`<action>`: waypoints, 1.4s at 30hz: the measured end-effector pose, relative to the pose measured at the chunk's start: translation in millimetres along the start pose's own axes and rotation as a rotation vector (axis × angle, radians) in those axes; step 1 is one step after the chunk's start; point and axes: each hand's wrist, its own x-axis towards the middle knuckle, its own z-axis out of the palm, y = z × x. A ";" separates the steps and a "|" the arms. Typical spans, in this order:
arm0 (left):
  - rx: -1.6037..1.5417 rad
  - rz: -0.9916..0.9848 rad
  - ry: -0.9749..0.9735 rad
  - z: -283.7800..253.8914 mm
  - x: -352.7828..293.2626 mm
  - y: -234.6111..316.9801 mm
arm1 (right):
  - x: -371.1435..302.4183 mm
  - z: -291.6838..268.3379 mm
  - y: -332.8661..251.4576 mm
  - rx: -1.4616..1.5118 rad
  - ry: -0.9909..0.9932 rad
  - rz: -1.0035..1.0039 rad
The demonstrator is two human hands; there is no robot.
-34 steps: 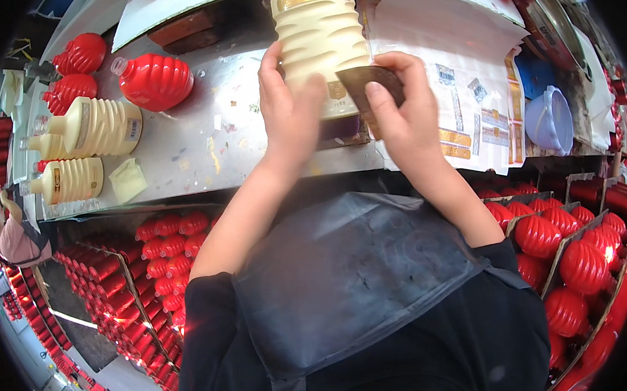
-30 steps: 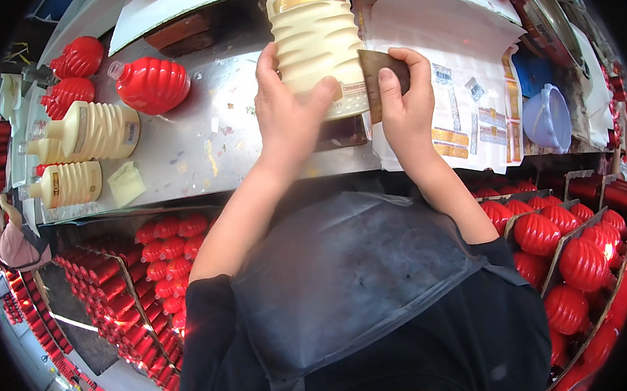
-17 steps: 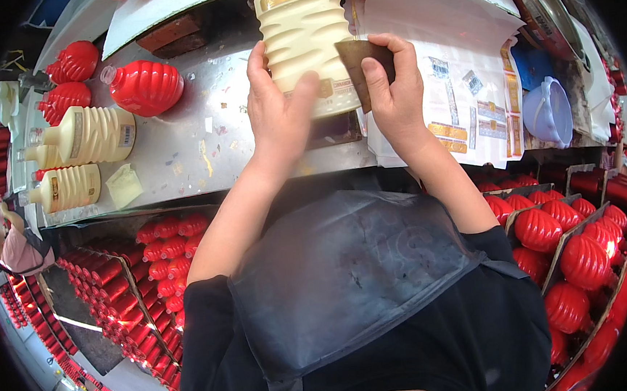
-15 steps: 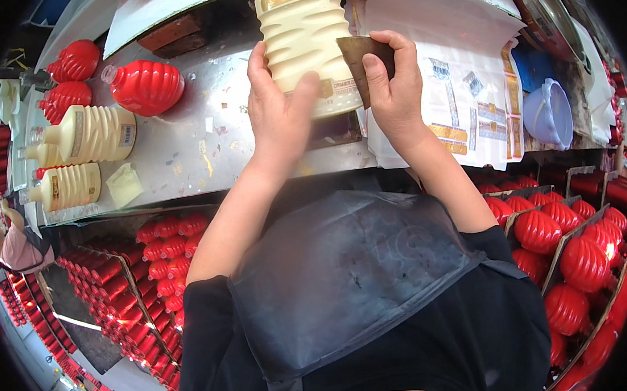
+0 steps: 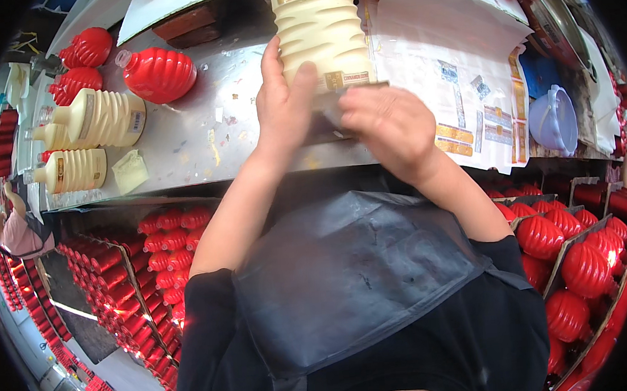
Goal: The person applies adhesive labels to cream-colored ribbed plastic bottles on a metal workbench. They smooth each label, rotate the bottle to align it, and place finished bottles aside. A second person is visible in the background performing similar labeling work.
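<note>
A metal surface (image 5: 201,141) runs across the far half of the view, flecked with scraps and partly covered on the right by sheets of printed paper (image 5: 449,62). Below its near edge, on the left, open cartons hold rows of red ribbed bottles (image 5: 127,281); more of the same red bottles (image 5: 572,250) sit in divided boxes at the lower right.

A large cream ribbed bottle (image 5: 320,28) lies at the far centre of the surface, its base toward the person. The left hand (image 5: 282,107) grips its near left side, thumb and fingers wrapped onto the ribbing and closed on it. The right hand (image 5: 388,121) is at the base just right of the left hand, fingers curled down over a small gold label (image 5: 345,78) at the bottle's lower edge (whether they pinch the label or only press on it cannot be told).

On the far left lie two smaller cream bottles (image 5: 101,119) on their sides, one nearer than the other, with a pale yellow cloth scrap (image 5: 131,170) just beside them. A single red bottle (image 5: 158,74) lies farther back. A pale blue plastic scoop (image 5: 554,119) rests at the right edge.
</note>
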 end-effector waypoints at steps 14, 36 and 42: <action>0.157 0.021 -0.266 -40.7 -19.5 -8.7 | 25.9 -17.4 -7.3 -0.047 0.012 0.398; 0.399 0.280 0.028 -23.8 -23.0 8.4 | 41.8 7.2 -39.9 -0.149 -0.179 0.220; 0.180 -0.002 0.035 -17.6 -6.8 1.4 | 1.5 -1.3 -3.6 0.288 0.011 1.114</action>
